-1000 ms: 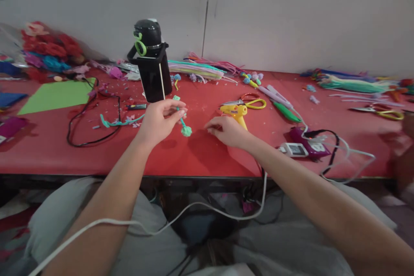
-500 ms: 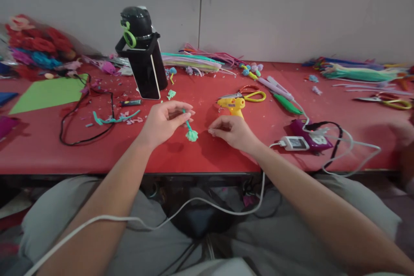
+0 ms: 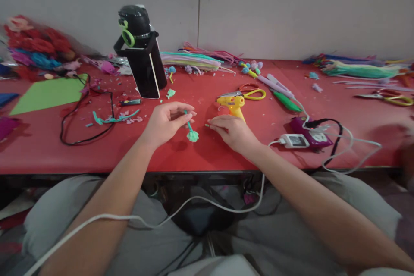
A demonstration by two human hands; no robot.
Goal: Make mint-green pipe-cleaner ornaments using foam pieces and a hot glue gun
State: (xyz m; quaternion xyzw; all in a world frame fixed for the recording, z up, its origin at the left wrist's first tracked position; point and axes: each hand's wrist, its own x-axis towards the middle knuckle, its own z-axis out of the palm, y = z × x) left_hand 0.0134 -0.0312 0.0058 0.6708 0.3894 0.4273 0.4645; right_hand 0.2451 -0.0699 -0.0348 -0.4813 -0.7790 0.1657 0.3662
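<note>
My left hand (image 3: pixel 170 123) is closed in a pinch around the thin stem of a mint-green pipe-cleaner flower (image 3: pixel 192 136). Its fluffy head hangs downward, tilted slightly right, over the red table. To the right of it, my right hand (image 3: pixel 231 131) has its thumb and index finger brought together. A tiny pale-green piece (image 3: pixel 207 125) shows at those fingertips, too small to name exactly. Just behind the right hand lies a yellow hot glue gun (image 3: pixel 233 102), its handle partly covered by that hand. Scissors (image 3: pixel 249 92) with red and yellow handles rest beyond the gun.
A black bottle (image 3: pixel 137 26) with a phone (image 3: pixel 145 75) against it stands back left. Pipe cleaners (image 3: pixel 194 61) lie along the wall. At right are a purple box (image 3: pixel 312 136), a white plug (image 3: pixel 295 141) and cables. A white cable (image 3: pixel 194 199) crosses my lap.
The right fingertips have shifted slightly, and a tiny pale-green piece now shows at them. The left hand and its flower have barely moved.
</note>
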